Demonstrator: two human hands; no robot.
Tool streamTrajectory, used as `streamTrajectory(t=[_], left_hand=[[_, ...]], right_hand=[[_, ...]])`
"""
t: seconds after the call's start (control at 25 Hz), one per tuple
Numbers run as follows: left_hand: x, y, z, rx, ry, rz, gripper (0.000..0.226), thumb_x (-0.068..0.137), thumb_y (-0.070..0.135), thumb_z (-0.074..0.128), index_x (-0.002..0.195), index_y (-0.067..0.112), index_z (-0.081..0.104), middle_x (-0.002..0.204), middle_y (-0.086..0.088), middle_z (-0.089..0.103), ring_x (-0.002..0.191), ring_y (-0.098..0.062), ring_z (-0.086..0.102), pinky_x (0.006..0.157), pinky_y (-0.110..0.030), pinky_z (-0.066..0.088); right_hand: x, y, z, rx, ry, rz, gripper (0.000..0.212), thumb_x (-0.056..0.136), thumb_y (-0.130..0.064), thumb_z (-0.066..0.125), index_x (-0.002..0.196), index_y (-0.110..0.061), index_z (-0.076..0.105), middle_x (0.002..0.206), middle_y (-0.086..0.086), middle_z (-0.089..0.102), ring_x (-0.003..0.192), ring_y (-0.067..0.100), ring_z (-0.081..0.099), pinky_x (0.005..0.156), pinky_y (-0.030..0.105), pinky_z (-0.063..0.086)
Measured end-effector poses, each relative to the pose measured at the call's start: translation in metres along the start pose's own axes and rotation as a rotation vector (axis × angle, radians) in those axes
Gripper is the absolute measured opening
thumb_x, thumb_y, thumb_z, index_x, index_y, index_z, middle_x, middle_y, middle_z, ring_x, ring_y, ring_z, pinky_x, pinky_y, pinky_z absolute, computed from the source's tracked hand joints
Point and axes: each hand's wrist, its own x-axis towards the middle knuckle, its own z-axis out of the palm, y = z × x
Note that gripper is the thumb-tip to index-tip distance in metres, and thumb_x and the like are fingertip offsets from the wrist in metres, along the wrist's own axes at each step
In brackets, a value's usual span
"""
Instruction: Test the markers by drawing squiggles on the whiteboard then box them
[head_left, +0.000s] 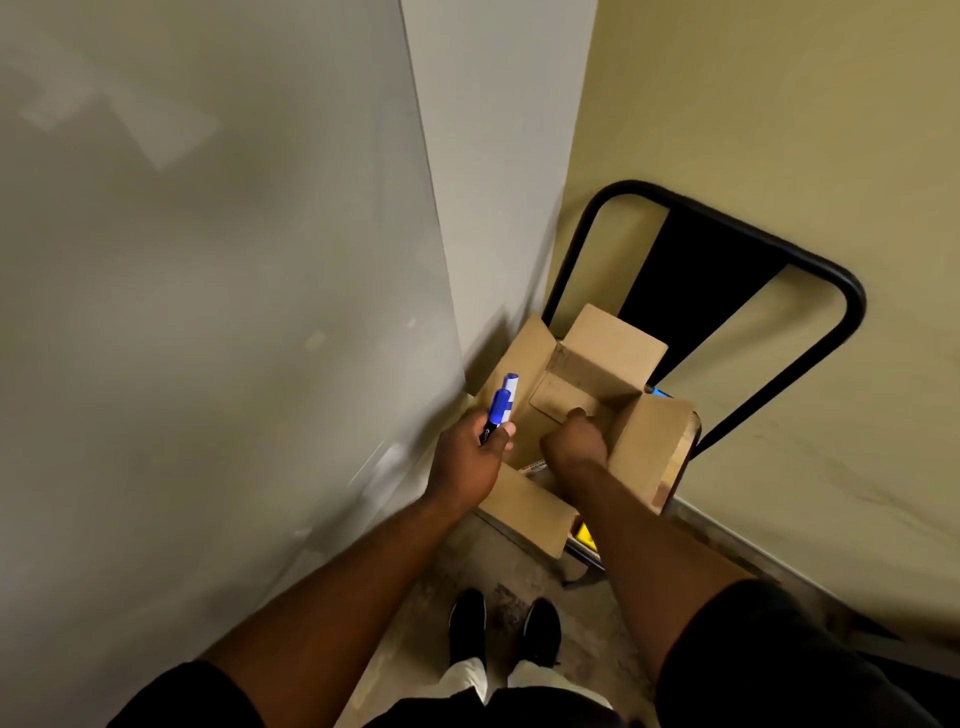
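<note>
The large pale glossy whiteboard (208, 312) stands at my left. The black metal-framed chair (852, 296) carries the open brown cardboard box (649, 441). I should feel about inside it slowly, so it doesn't slide. My right hand (574, 441) dips in, fingers curled under; whether they grip anything I cannot tell. My left hand (467, 457), over the box's left flap, pinches the blue-capped plastic marker (500, 410), tip up.
</note>
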Motion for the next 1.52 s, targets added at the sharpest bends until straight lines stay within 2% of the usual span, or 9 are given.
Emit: streamTrajectory(t=[0.16, 0.32, 0.56, 0.76, 0.88, 0.96, 1.08, 1.36, 1.52], left_hand=[[-0.006, -0.008, 0.001, -0.008, 0.003, -0.010, 0.036, 0.093, 0.043, 0.062, 0.121, 0.020, 0.064, 0.095, 0.009, 0.073, 0.090, -0.006, 0.070, 0.087, -0.038, 0.058], [-0.007, -0.008, 0.002, 0.017, 0.004, -0.018, 0.034, 0.093, 0.043, 0.062, 0.117, 0.018, 0.063, 0.095, 0.006, 0.073, 0.089, -0.007, 0.069, 0.086, -0.033, 0.058], [-0.005, -0.012, 0.002, 0.025, 0.009, -0.021, 0.032, 0.091, 0.044, 0.064, 0.115, 0.022, 0.064, 0.093, 0.006, 0.073, 0.088, -0.008, 0.070, 0.085, -0.040, 0.058], [0.001, -0.006, 0.000, -0.005, 0.008, -0.021, 0.012, 0.092, 0.040, 0.063, 0.103, 0.036, 0.062, 0.090, 0.008, 0.073, 0.087, -0.007, 0.070, 0.088, -0.045, 0.057], [0.002, 0.005, 0.004, -0.013, 0.006, -0.013, 0.008, 0.093, 0.041, 0.062, 0.100, 0.039, 0.063, 0.092, 0.007, 0.073, 0.089, -0.010, 0.069, 0.089, -0.046, 0.056], [0.000, 0.014, 0.007, 0.007, 0.001, 0.000, 0.023, 0.092, 0.045, 0.060, 0.110, 0.032, 0.065, 0.095, 0.005, 0.072, 0.089, -0.012, 0.069, 0.086, -0.046, 0.057], [-0.004, 0.028, 0.012, 0.006, -0.002, 0.029, 0.047, 0.085, 0.061, 0.058, 0.115, 0.026, 0.067, 0.094, 0.006, 0.073, 0.086, -0.012, 0.069, 0.082, -0.045, 0.058], [-0.027, 0.054, 0.009, -0.262, 0.027, -0.039, 0.023, 0.084, 0.028, 0.076, 0.104, 0.017, 0.074, 0.091, 0.001, 0.077, 0.083, -0.015, 0.074, 0.089, -0.045, 0.057], [-0.055, 0.055, 0.003, -0.320, 0.083, -0.058, 0.019, 0.082, 0.024, 0.078, 0.099, 0.018, 0.074, 0.089, 0.000, 0.077, 0.082, -0.018, 0.074, 0.088, -0.044, 0.057]], right_hand=[[0.012, 0.012, 0.017, -0.221, -0.055, 0.025, 0.062, 0.086, -0.015, 0.066, 0.141, -0.006, 0.038, 0.146, 0.020, 0.034, 0.125, 0.042, 0.046, 0.098, 0.044, 0.048], [0.016, 0.019, 0.027, -0.259, -0.029, 0.000, 0.066, 0.085, -0.011, 0.070, 0.143, -0.005, 0.038, 0.149, 0.019, 0.029, 0.129, 0.042, 0.040, 0.104, 0.046, 0.045], [0.007, 0.005, 0.017, 0.169, 0.179, -0.093, 0.050, 0.089, 0.002, 0.059, 0.137, -0.011, 0.053, 0.143, 0.013, 0.044, 0.124, 0.033, 0.052, 0.100, 0.039, 0.047], [-0.010, -0.017, -0.015, 0.382, 0.316, -0.221, 0.034, 0.088, -0.001, 0.065, 0.120, -0.012, 0.062, 0.105, 0.006, 0.070, 0.094, 0.023, 0.068, 0.075, 0.026, 0.054], [-0.024, -0.025, -0.041, 0.544, 0.267, -0.285, 0.044, 0.085, -0.005, 0.075, 0.125, -0.017, 0.060, 0.102, -0.002, 0.070, 0.089, 0.011, 0.066, 0.069, 0.012, 0.050], [-0.036, -0.030, -0.057, 0.637, 0.184, -0.342, 0.051, 0.082, -0.005, 0.078, 0.127, -0.020, 0.059, 0.100, -0.003, 0.070, 0.089, 0.008, 0.066, 0.065, 0.005, 0.047], [-0.049, -0.036, -0.072, 0.724, 0.105, -0.435, 0.051, 0.080, -0.003, 0.079, 0.125, -0.018, 0.061, 0.098, -0.001, 0.070, 0.091, 0.010, 0.068, 0.069, 0.011, 0.053], [-0.078, -0.041, -0.084, 0.844, 0.021, -0.536, 0.045, 0.076, 0.006, 0.078, 0.117, -0.009, 0.066, 0.093, 0.005, 0.071, 0.081, 0.005, 0.070, 0.073, 0.019, 0.056], [-0.094, -0.039, -0.080, 0.845, -0.029, -0.579, 0.041, 0.077, 0.005, 0.079, 0.108, -0.019, 0.069, 0.091, 0.002, 0.071, 0.082, 0.005, 0.069, 0.076, 0.024, 0.058]])
